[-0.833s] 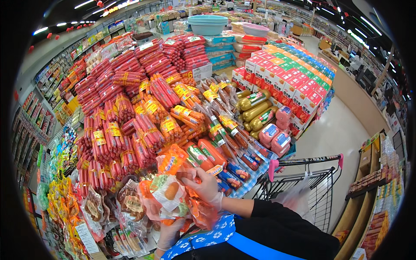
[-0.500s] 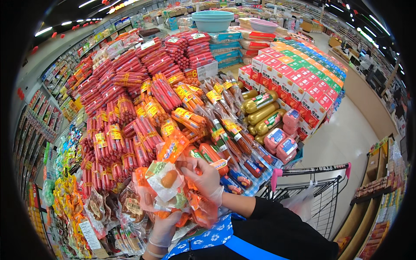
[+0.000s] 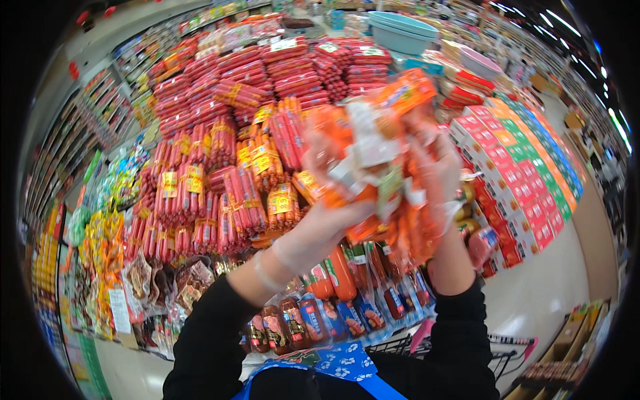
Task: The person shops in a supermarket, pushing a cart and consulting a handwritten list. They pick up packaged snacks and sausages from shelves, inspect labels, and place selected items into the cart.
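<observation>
A blurred bunch of orange and white plastic food packets [image 3: 380, 143] is raised above the display, gripped from both sides. My left hand [image 3: 333, 223], in a clear disposable glove, closes on its lower left edge. Round its right side wraps my right hand [image 3: 443, 170], gloved the same way. Below the bunch lie thick red sausages [image 3: 340, 273] and a front row of dark sausages in printed wrappers [image 3: 313, 320]. Red sausage bundles [image 3: 287, 137] and yellow-labelled orange ones [image 3: 283, 207] are piled to its left.
Stacked red and white cartons [image 3: 510, 200] stand on the right. Behind are blue basins [image 3: 403, 33] and a pink basin [image 3: 480, 63]. Yellow packets [image 3: 107, 247] hang at the left. A black shopping cart [image 3: 513, 343] is near the lower right, beside wooden shelving [image 3: 567, 340].
Both hands have lifted the packets up and away from the front of the display, toward the back right. The view has shifted, and both forearms now reach forward.
</observation>
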A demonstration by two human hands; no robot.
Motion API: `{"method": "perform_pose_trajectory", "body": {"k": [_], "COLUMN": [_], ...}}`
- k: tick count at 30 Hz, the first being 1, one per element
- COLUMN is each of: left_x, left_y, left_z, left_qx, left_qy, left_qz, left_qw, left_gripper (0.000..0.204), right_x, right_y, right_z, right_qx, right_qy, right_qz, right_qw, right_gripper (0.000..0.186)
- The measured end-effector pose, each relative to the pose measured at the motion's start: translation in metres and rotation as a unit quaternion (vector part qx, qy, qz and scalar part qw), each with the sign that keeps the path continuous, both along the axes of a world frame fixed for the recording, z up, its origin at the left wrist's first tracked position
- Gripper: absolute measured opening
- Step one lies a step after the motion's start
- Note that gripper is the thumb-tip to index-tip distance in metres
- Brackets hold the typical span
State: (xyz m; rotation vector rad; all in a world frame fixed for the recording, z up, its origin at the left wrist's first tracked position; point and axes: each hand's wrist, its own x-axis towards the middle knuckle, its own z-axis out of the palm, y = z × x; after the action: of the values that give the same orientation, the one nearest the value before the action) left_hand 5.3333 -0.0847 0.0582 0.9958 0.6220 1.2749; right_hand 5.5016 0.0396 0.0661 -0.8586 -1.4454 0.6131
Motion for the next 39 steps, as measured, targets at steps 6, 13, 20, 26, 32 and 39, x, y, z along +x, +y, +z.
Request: {"method": "perform_pose_trajectory", "body": {"k": [6, 13, 20, 26, 32, 39], "left_x": [0.018, 0.025, -0.003, -0.069, -0.126, -0.151], "left_y": [0.106, 0.065, -0.060, -0.166, -0.247, -0.291], "left_z": [-0.057, -0.116, -0.120, -0.131, -0.156, -0.181], "left_qx": [-0.144, -0.123, -0.077, -0.194, -0.225, -0.167], "left_qy": [-0.034, 0.099, 0.150, 0.202, 0.171, 0.185], "left_qz": [0.001, 0.094, -0.040, -0.014, 0.065, 0.080], "left_qw": [0.989, 0.983, 0.985, 0.960, 0.957, 0.965], "left_gripper": [0.046, 0.076, 0.046, 0.033, 0.031, 0.027], "right_x": [0.030, 0.040, 0.046, 0.067, 0.100, 0.123], "right_y": [0.102, 0.150, 0.124, -0.026, -0.223, -0.448], "right_z": [-0.046, -0.151, -0.110, -0.075, -0.090, -0.131], "right_qx": [0.011, -0.040, -0.069, -0.036, -0.132, -0.254], "right_qy": [-0.298, -0.248, -0.315, -0.271, -0.192, -0.057], "right_qz": [-0.134, -0.029, 0.017, 0.025, -0.113, -0.396], "right_qw": [0.945, 0.968, 0.947, 0.961, 0.966, 0.880], "right_gripper": [0.023, 0.031, 0.031, 0.027, 0.022, 0.023]}}
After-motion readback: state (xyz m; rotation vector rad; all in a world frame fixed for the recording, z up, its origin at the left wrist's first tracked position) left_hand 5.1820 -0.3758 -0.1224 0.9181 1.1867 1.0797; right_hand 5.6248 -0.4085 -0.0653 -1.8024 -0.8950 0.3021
